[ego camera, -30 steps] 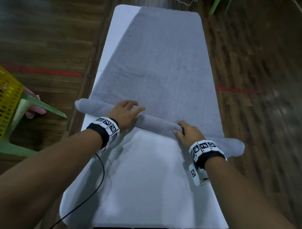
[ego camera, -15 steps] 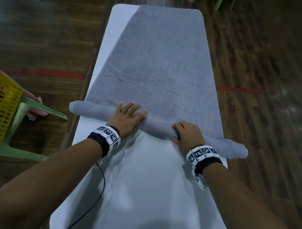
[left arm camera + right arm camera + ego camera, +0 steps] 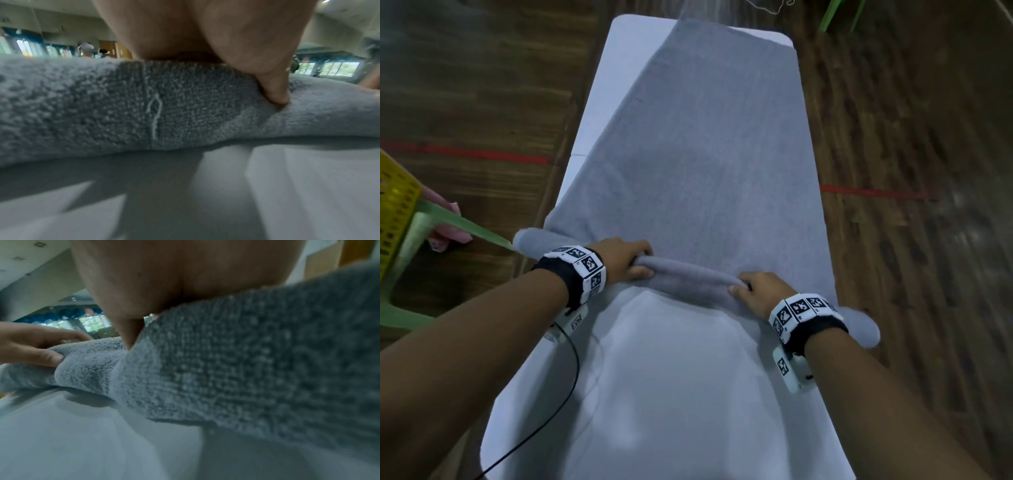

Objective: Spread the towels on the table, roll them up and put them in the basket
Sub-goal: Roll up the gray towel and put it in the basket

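The grey towel (image 3: 709, 144) lies along the white table (image 3: 654, 394), its near end rolled into a tube. The left hand (image 3: 625, 260) and right hand (image 3: 762, 293) curl their fingers around the roll.

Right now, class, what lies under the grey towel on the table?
The white table shows bare in front of the roll and along the far left edge. The grey towel covers the rest, so anything beneath it is hidden. Both hands, left hand and right hand, grip the roll.

The yellow perforated plastic basket (image 3: 395, 209) is cut off by the frame's left edge. The left hand (image 3: 625, 260) hides its fingertips behind the grey terry towel roll (image 3: 688, 279), seemingly curled over it.
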